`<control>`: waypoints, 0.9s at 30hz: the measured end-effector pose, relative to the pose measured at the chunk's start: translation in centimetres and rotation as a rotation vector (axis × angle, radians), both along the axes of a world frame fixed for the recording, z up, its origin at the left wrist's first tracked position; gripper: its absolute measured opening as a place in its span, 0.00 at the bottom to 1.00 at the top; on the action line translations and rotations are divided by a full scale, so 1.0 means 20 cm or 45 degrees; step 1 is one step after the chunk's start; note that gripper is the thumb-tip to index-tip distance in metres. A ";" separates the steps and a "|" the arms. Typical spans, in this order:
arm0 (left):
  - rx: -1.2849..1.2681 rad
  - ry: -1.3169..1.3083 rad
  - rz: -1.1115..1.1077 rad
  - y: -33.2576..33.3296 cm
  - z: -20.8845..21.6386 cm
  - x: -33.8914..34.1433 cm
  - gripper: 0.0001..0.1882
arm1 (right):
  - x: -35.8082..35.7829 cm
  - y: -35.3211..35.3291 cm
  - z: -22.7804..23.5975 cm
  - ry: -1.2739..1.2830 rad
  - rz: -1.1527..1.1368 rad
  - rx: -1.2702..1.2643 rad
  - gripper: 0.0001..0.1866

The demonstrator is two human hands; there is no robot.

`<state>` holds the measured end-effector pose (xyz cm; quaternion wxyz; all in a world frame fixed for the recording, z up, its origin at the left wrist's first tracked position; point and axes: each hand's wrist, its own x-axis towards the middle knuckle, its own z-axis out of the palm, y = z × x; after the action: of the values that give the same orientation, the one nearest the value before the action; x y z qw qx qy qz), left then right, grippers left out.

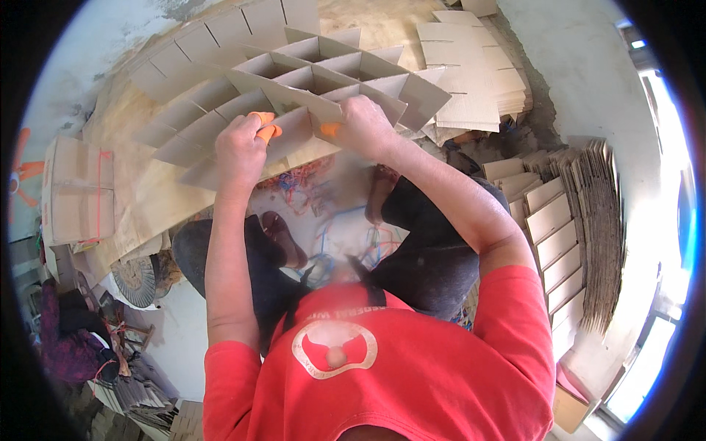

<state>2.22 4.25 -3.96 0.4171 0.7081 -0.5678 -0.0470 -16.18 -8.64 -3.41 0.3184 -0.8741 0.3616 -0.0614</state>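
Item: cardboard divider grid (294,81), held over your lap above the floor; your left hand (239,151) and right hand (365,126), orange-tipped, each pinch a strip's near edge, steadying the slotted lattice so it keeps square

One head cam, fisheye, looks steeply down, close over red shirt (368,375); cardboard grid (294,95) far, w/ stacks right.

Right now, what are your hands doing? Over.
Left hand and right hand both gripping a strip of the cardboard divider grid. Orange finger covers on. Nothing blocking.
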 end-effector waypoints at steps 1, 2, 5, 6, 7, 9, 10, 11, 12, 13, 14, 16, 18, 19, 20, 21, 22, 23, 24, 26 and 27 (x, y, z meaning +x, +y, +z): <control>0.008 -0.003 0.003 0.00 -0.01 0.01 0.06 | 0.00 0.00 0.02 0.048 0.017 -0.021 0.16; 0.015 -0.006 0.006 0.00 -0.02 0.02 0.06 | 0.00 0.00 0.01 0.055 0.005 0.016 0.16; 0.028 0.050 0.006 -0.01 -0.02 0.02 0.05 | -0.03 0.01 -0.11 0.011 -0.070 0.125 0.14; 0.031 0.079 0.004 -0.01 -0.01 0.01 0.05 | -0.04 -0.01 -0.14 -0.049 -0.115 0.161 0.14; 0.047 0.032 -0.040 0.01 0.01 0.00 0.05 | -0.04 -0.01 -0.15 -0.106 -0.152 0.199 0.14; 0.080 -0.061 -0.127 0.03 0.05 -0.02 0.05 | -0.05 -0.01 -0.17 -0.289 -0.123 0.129 0.14; 0.071 -0.117 -0.128 0.04 0.05 -0.02 0.05 | -0.05 -0.01 -0.16 -0.384 -0.097 0.095 0.14; 0.063 -0.174 -0.129 0.04 0.04 -0.02 0.05 | -0.05 0.00 -0.13 -0.398 -0.050 -0.065 0.14; 0.056 -0.230 -0.130 0.04 0.03 -0.02 0.05 | -0.04 0.00 -0.15 -0.273 -0.012 -0.070 0.13; 0.093 -0.179 -0.098 0.03 0.02 -0.01 0.07 | -0.04 0.00 -0.17 -0.146 0.012 -0.080 0.13; 0.129 -0.128 -0.067 0.01 0.01 0.00 0.09 | -0.05 0.00 -0.20 -0.018 0.037 -0.090 0.12; 0.210 -0.066 -0.059 0.01 0.02 0.01 0.12 | -0.07 0.04 -0.26 0.067 0.018 -0.007 0.12; 0.298 -0.046 -0.108 0.02 0.09 0.03 0.14 | -0.09 0.03 -0.28 0.141 0.013 0.064 0.12; 0.267 -0.121 -0.144 0.06 0.10 0.05 0.15 | -0.08 0.03 -0.21 0.173 0.034 0.102 0.12; 0.233 -0.201 -0.195 0.07 0.11 0.07 0.17 | -0.08 0.02 -0.17 0.203 0.041 0.138 0.12; 0.199 -0.280 -0.247 0.09 0.13 0.09 0.18 | -0.08 0.03 -0.19 0.213 0.067 0.089 0.12; 0.143 -0.314 -0.258 0.08 0.18 0.09 0.23 | -0.09 0.02 -0.21 0.225 0.084 0.033 0.12; 0.084 -0.345 -0.274 0.07 0.23 0.07 0.28 | -0.11 0.01 -0.23 0.241 0.096 -0.023 0.12; 0.025 -0.376 -0.293 0.06 0.26 0.05 0.33 | -0.15 -0.01 -0.25 0.385 0.258 0.015 0.11; 0.173 -0.473 -0.359 0.00 0.28 -0.02 0.41 | -0.22 -0.06 -0.26 0.668 0.563 0.094 0.09; 0.245 -0.524 -0.399 -0.03 0.29 -0.05 0.45 | -0.25 -0.06 -0.27 0.681 0.828 0.046 0.09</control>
<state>1.18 3.65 1.75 0.2115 0.6425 -0.7362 -0.0198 -21.14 -9.92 -8.77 0.2315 -0.9222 0.1378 0.2776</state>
